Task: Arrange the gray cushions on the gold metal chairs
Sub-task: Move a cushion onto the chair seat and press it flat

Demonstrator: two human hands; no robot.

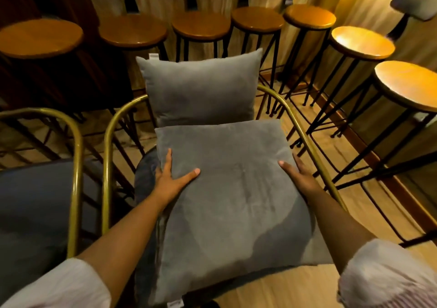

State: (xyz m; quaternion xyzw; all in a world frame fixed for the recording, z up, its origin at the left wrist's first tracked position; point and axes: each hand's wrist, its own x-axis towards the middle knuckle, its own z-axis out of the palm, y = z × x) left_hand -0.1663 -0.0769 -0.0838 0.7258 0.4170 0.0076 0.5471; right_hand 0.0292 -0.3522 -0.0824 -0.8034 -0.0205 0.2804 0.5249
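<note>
A large gray cushion (231, 201) lies flat over the seat of a gold metal chair (107, 142), reaching past the seat's front edge. My left hand (171, 177) grips its left edge, thumb on top. My right hand (299, 175) holds its right edge the same way. A second gray cushion (201, 88) stands upright against the chair's backrest, touching the far edge of the flat one. Only the gold armrest rails and a bit of dark blue seat at the left show around the cushions.
A second gold chair (75, 166) with a dark blue seat stands close on the left. Several round wooden bar stools (201, 25) on black legs line the wall behind and to the right. Wooden floor shows at the bottom right.
</note>
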